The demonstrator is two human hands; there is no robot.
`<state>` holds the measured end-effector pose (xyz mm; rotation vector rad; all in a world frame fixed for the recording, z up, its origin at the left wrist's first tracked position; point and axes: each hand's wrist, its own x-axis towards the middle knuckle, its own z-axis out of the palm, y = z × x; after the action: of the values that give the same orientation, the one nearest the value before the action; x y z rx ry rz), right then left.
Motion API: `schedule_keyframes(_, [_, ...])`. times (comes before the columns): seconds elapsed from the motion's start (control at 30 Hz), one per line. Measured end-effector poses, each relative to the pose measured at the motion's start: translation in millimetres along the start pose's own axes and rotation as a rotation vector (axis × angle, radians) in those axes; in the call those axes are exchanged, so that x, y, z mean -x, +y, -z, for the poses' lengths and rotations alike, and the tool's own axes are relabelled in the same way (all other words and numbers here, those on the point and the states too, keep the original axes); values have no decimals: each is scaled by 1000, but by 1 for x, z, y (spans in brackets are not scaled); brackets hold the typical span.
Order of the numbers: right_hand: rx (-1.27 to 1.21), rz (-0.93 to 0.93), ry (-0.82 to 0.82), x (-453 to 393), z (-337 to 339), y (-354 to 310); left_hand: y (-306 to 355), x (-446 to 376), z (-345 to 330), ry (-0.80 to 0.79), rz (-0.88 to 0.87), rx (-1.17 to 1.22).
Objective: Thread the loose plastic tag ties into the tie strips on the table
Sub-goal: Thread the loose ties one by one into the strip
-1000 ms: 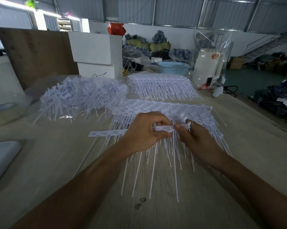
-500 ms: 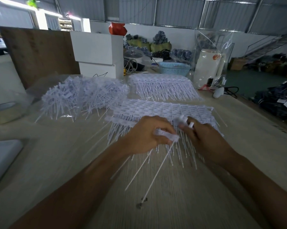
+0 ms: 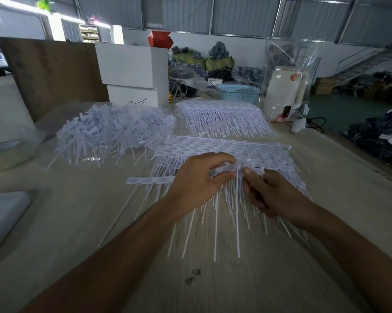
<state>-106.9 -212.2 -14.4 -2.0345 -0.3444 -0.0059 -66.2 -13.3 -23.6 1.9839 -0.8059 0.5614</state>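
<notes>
L hand (image 3: 196, 179) has fingers curled round one end of a tie strip (image 3: 224, 170), lifted a bit above the stack. R hand (image 3: 267, 190) sits just beside it, thumb and fingertips pinched at the strip's near edge, apparently on a thin white tie (image 3: 237, 211) whose tail hangs straight down toward the person; exact contact blurred. Step looks like mid-threading: tie being fed into a slot while L steadies the strip. Next move prob needs a clean pull-through w/ strip kept level, then a reach for another from the loose tie pile (image 3: 113, 132), far left on the table (image 3: 77, 222). Another strip (image 3: 150, 180) lies flat left of L hand. Stacked strips (image 3: 224, 145) just behind both hands, another batch (image 3: 222, 118) further back.
</notes>
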Motion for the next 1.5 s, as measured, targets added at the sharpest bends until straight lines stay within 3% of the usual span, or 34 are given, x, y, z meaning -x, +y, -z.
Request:
schedule_keyframes(0.33, [-300, -232, -1, 1, -6, -14, 4, 2, -6, -26, 39, 60])
schedule_keyframes(0.67, [-369, -236, 138, -4, -8, -8, 5, 0, -2, -147, -32, 24])
schedule_keyframes(0.87, [-520, -223, 27, -1, -9, -6, 0, 3, -3, -161, -39, -132])
schedule_keyframes(1.17, [-2, 50, 144, 1, -9, -12, 0, 6, -2, -159, -153, -267])
schedule_keyframes(1.4, [112, 127, 142, -2, -7, -5, -1, 4, -1, -204, -107, -177])
schedule_keyframes(1.5, [329, 261, 144, -1, -6, -1, 0, 3, -1, -210, -38, -73])
